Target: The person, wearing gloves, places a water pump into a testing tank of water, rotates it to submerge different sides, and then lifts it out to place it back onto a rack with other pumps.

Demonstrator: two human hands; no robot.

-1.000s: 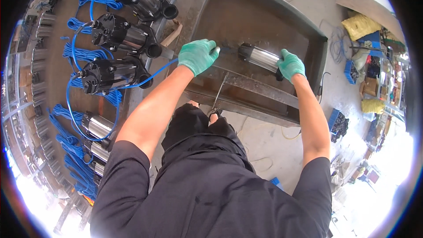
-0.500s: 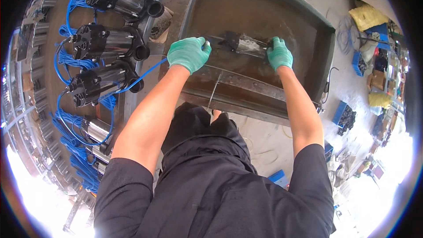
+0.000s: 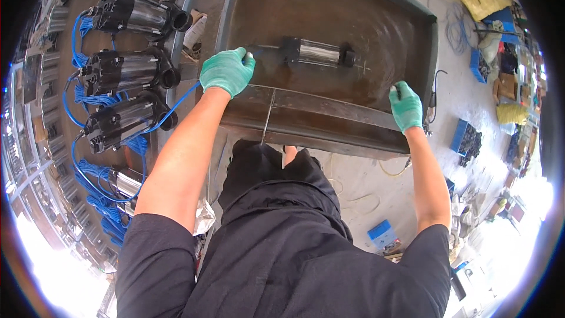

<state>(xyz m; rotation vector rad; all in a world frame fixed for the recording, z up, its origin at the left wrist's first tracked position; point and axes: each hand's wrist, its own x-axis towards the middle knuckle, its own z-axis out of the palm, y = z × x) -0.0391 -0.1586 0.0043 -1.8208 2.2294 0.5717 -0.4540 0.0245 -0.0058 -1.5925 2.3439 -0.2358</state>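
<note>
A pump (image 3: 318, 53) with a shiny cylinder and black ends lies in the brownish water of a metal tank (image 3: 353, 101). My left hand (image 3: 228, 72), in a green glove, is closed around a blue cable (image 3: 187, 94) at the tank's left side. From this fist the cable runs down left toward a row of pumps, and a dark stretch leads right to the submerged pump. My right hand (image 3: 406, 108), gloved too, hovers over the tank's near right part, apart from the pump. Its fingers are loosely curled with a small gap at the thumb, and nothing shows in it.
Several black and silver pumps (image 3: 120, 73) with coiled blue cables stand on a roller conveyor at left. A bar (image 3: 329, 106) crosses the tank's near side. On the floor at right are blue bins (image 3: 465, 140), a yellow sack (image 3: 484, 1) and loose hoses (image 3: 456, 29).
My right hand has left the pump's right end and moved right and nearer to me. The pump shows more clearly in the water. My left hand keeps the cable and sits slightly farther left.
</note>
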